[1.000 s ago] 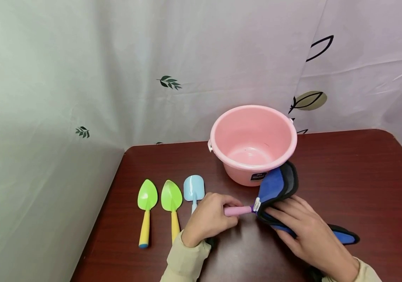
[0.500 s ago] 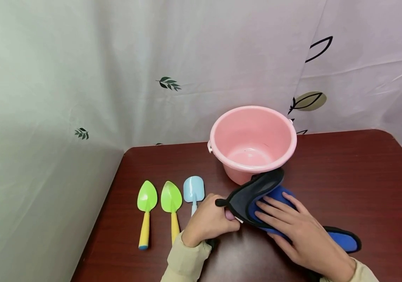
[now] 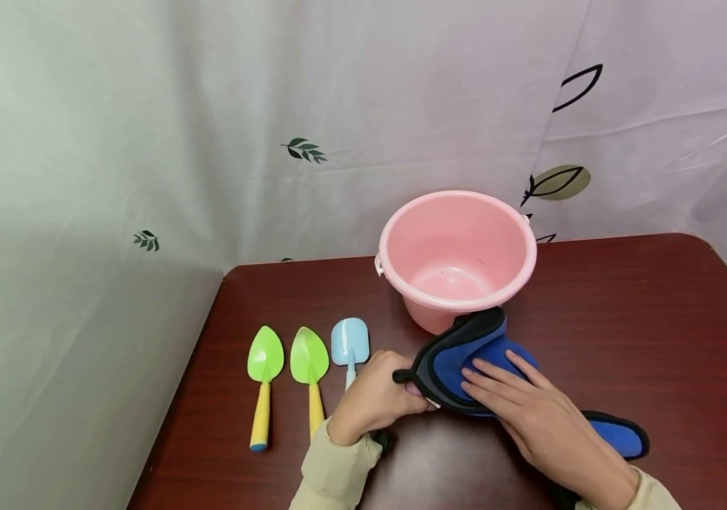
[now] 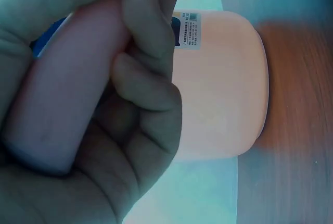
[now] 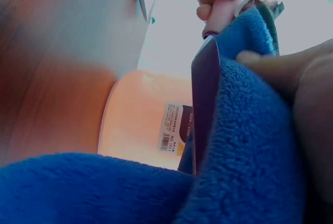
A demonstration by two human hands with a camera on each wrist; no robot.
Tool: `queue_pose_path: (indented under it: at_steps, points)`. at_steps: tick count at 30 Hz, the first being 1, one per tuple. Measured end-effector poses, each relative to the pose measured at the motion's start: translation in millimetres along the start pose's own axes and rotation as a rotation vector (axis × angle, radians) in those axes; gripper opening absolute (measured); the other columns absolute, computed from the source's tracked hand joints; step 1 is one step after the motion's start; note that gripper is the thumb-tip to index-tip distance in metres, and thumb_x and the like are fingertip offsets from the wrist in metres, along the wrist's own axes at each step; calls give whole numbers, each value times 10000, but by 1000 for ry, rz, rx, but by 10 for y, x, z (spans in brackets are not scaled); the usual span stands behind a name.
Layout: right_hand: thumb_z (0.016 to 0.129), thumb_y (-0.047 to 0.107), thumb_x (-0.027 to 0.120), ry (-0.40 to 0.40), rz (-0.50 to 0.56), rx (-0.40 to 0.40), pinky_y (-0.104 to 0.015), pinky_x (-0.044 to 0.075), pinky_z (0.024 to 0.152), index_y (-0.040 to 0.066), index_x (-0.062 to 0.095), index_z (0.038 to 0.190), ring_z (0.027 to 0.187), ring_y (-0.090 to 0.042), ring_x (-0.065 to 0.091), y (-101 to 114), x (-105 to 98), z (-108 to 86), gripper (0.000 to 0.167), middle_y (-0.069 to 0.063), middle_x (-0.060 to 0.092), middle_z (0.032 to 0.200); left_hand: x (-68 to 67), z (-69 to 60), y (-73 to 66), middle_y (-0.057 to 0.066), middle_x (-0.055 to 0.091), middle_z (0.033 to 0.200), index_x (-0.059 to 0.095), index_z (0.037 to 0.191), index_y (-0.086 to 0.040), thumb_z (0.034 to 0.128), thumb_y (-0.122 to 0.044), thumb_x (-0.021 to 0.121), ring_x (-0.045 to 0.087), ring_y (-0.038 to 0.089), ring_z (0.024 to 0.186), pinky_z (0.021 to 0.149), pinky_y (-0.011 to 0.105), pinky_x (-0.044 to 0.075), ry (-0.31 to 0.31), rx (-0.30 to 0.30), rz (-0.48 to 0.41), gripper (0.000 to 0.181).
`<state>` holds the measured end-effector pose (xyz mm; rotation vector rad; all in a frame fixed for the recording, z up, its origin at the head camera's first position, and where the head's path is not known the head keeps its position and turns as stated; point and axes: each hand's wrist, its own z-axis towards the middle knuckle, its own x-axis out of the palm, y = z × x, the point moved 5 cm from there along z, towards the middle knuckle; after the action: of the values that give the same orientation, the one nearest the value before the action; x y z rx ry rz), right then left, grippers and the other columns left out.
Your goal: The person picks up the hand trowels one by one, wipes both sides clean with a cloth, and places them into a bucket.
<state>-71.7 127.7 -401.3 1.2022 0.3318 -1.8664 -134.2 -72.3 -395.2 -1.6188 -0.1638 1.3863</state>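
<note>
My left hand (image 3: 377,391) grips the pink handle (image 4: 70,83) of a trowel, its fingers curled round it in the left wrist view. The trowel's purple blade (image 5: 205,91) shows in the right wrist view, between folds of a blue cloth (image 5: 255,140). In the head view the cloth, with black edging and a grey side, hides the blade. My right hand (image 3: 541,421) holds the cloth against the blade, long fingers laid over the top and the thumb mostly hidden. One end of the cloth trails onto the table beyond my right wrist.
A pink bucket (image 3: 423,287) stands just behind the cloth. To the left lie two green trowels (image 3: 265,354) with yellow handles and a light blue shovel (image 3: 350,342), partly behind my left hand. Patterned curtains (image 3: 338,106) hang along the back and left of the brown table (image 3: 643,319).
The cloth has folded over toward my left hand and covers the top of the pink handle, which showed before. My right hand has shifted slightly left with it. My left hand stays in place.
</note>
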Motion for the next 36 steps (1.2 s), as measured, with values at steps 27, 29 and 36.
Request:
queue_pose_path:
  at_steps: [27, 29, 36]
  points:
    - [1093, 160, 75, -6, -38, -55, -344, 153, 1212, 130, 771, 1145, 1236, -226, 598, -64, -20, -22, 699, -45, 675, 1286, -45, -21, 65, -235, 697, 768, 824, 896, -230, 725, -83, 769, 604, -28, 651, 571, 191, 499, 3, -131, -96, 232]
    - [1090, 153, 74, -8, -38, -57, -346, 151, 1212, 127, 773, 1136, 1231, -231, 600, -70, -28, -23, 701, -50, 677, 1279, -56, -25, 69, -241, 700, 778, 826, 901, -236, 728, -86, 766, 617, -29, 678, 594, 198, 510, 1, -133, -97, 236]
    - [1089, 182, 63, -7, -26, -12, -316, 130, 1217, 130, 776, 1135, 1239, -236, 596, -123, -66, -48, 716, -45, 674, 1288, -107, -38, 79, -222, 711, 792, 828, 908, -221, 721, -76, 761, 635, -23, 706, 611, 219, 525, 12, -149, -95, 245]
